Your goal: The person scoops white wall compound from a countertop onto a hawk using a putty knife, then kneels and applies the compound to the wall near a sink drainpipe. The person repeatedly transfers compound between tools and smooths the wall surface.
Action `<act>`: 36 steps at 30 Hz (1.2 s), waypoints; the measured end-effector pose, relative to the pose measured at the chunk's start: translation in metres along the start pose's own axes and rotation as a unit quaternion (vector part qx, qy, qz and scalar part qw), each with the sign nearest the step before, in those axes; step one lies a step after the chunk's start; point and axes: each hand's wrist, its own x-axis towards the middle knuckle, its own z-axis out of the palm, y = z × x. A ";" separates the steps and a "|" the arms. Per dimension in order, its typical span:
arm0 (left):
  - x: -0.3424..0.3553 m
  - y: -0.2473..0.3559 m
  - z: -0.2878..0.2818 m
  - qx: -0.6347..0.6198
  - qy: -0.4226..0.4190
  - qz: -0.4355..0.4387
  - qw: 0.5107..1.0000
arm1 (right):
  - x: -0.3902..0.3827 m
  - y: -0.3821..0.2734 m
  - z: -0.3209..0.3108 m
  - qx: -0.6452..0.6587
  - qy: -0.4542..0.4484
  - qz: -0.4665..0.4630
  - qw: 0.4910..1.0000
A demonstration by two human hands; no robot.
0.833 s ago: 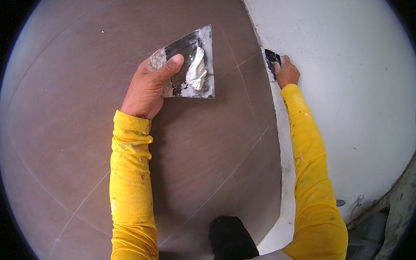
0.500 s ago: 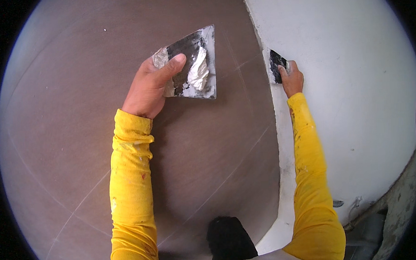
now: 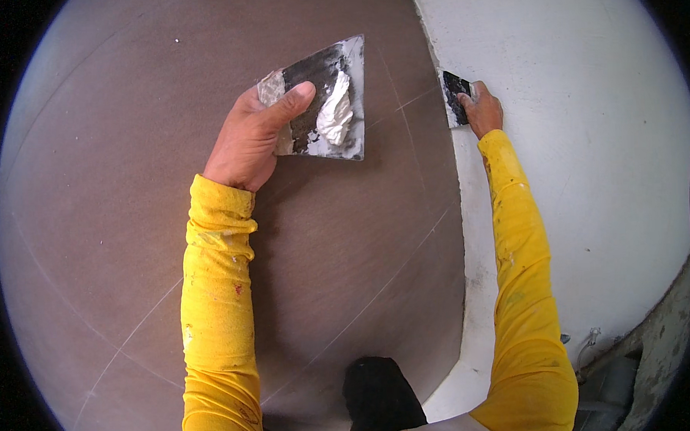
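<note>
My left hand [image 3: 252, 135] grips a wide putty knife [image 3: 304, 126] by its taped, worn end, thumb lying across the top of the blade. A lump of white putty [image 3: 335, 109] sits on that blade near its far edge. Over to the right, my right hand [image 3: 482, 110] is closed on a smaller dark putty knife [image 3: 455, 91], whose blade rests against the lower edge of the white wall [image 3: 586, 146]. White smears mark both blades. The fingers beneath each tool are hidden.
Brown floor tiles [image 3: 347, 276] with pale joint lines spread across the left and middle. A rough joint runs where floor meets wall. My dark-clad leg [image 3: 382, 396] shows at the bottom. A grey pipe-like object [image 3: 613, 388] lies at lower right.
My right hand has slid the small putty knife slightly farther away along the wall's lower edge. My left hand, still holding the wide knife with its putty, has shifted a little right and up.
</note>
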 end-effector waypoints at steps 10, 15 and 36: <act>0.001 -0.002 -0.001 -0.001 0.003 0.004 1.000 | 0.000 -0.010 0.007 -0.073 0.017 0.010 0.997; 0.001 -0.001 -0.001 -0.014 0.008 -0.002 1.000 | 0.001 -0.013 0.001 -0.128 0.020 0.016 0.991; 0.001 0.000 0.000 -0.016 0.008 -0.006 1.000 | 0.003 0.003 -0.039 -0.129 0.101 0.011 0.986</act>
